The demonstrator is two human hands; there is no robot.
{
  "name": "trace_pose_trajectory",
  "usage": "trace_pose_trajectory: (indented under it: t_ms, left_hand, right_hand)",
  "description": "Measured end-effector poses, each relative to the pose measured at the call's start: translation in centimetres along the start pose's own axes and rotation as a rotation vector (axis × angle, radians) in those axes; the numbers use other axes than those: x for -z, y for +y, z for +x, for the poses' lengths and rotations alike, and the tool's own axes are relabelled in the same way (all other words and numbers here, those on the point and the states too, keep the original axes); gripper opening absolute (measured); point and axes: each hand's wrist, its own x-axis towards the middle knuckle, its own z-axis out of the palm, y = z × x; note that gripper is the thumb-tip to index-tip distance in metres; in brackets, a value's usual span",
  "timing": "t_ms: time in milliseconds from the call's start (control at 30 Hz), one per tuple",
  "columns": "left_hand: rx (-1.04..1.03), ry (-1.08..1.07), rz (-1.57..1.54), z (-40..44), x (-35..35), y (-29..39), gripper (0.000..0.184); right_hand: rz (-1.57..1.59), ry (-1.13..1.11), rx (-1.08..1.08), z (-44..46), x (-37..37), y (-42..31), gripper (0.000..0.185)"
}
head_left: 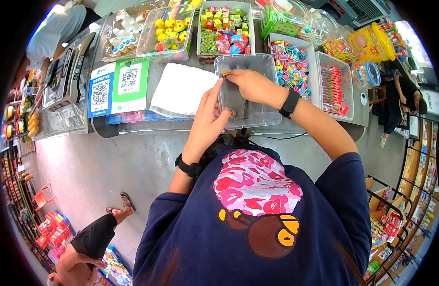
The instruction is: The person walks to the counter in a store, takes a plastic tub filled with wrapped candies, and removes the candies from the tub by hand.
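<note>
A clear plastic box [253, 117] stands at the counter's near edge, with a small colourful wrapped piece [233, 113] on its bottom. My right hand [255, 87] reaches over the box, its fingertips pinching a small yellow-orange piece [225, 73] near the upper left corner. At the box's left side is my left hand [209, 114], with its fingers apart and nothing seen between them; the index finger points up along the rim. A folded white cloth [181, 89] lies just left of my left hand.
Behind are boxes of yellow toys [171, 34] and wrapped sweets [225, 29]. To the right stand a box of blue-red sweets [292, 66] and a tray of red-topped items [332, 88]. Payment signs [118, 87] lie left. Other people are at left and right.
</note>
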Motion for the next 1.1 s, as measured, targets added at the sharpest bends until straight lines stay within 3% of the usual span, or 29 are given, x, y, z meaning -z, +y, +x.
trace_pose_trajectory:
  t_ms: [100,200,300,367,500,567,700,900,967,1100]
  left_hand:
    - [0.007,0.004,-0.006,0.0,0.0,0.1,0.070]
    - [0.005,0.003,-0.008,0.0,0.0,0.0,0.070]
    - [-0.005,0.001,0.000,0.0,0.0,-0.2,0.070]
    - [-0.007,-0.001,0.000,0.0,0.1,-0.1,0.070]
    - [-0.013,-0.002,0.002,0.0,0.1,-0.1,0.070]
    - [-0.015,-0.002,0.000,0.0,0.0,-0.2,0.070]
    - [-0.019,0.001,0.008,0.0,0.1,-0.2,0.070]
    - [-0.003,-0.003,-0.005,0.0,0.0,0.1,0.070]
    - [-0.008,-0.002,-0.002,0.0,0.0,0.1,0.070]
    - [-0.017,0.003,0.003,0.0,0.0,0.0,0.071]
  right_hand:
    - [-0.018,-0.027,0.063,-0.1,0.0,0.2,0.033]
    - [-0.064,-0.132,-0.018,-0.1,1.4,-0.9,0.029]
    - [-0.070,-0.068,-0.098,0.0,1.8,-1.3,0.025]
    - [-0.032,0.119,0.008,0.0,1.1,-0.8,0.016]
    - [-0.099,0.101,0.096,-0.1,1.1,-0.9,0.017]
    - [-0.132,0.031,0.072,-0.3,1.7,-1.6,0.035]
    - [-0.124,-0.118,0.000,-0.1,1.3,-1.4,0.035]
    - [-0.102,-0.022,0.031,-0.4,0.4,-0.7,0.036]
    - [-0.131,0.155,0.155,-0.4,0.2,-0.4,0.022]
    - [-0.210,0.088,0.020,-0.2,0.8,-0.3,0.021]
